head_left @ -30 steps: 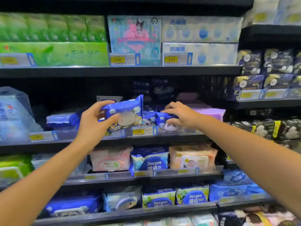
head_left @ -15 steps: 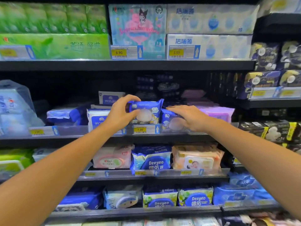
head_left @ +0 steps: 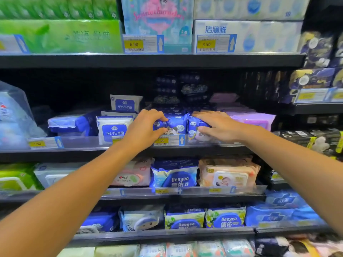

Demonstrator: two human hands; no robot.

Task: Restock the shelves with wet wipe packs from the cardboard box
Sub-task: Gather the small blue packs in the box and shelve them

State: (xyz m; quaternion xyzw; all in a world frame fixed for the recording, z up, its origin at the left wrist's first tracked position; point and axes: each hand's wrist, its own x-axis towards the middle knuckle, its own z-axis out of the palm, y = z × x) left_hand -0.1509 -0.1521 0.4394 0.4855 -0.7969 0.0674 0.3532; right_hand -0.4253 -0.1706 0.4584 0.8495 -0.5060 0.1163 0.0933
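A small blue wet wipe pack (head_left: 173,125) with a panda print stands on the middle shelf (head_left: 83,152), behind the clear front rail. My left hand (head_left: 143,129) grips its left side between thumb and fingers. A second blue panda pack (head_left: 196,129) stands right beside it. My right hand (head_left: 217,127) lies flat on top of that second pack, fingers spread. More blue packs are stacked behind these two. The cardboard box is out of sight.
White 99.9% packs (head_left: 114,127) stand left of my left hand, purple packs (head_left: 254,120) right of my right hand. Tissue packs fill the shelf above. Deeyeo packs (head_left: 175,176) and other wipes line the lower shelves. Dark packs stand on the neighbouring unit at right (head_left: 315,80).
My left hand carried the blue pack rightward and lowered it onto the shelf behind the rail. My right hand stayed on the neighbouring pack. The camera moved closer to the shelf.
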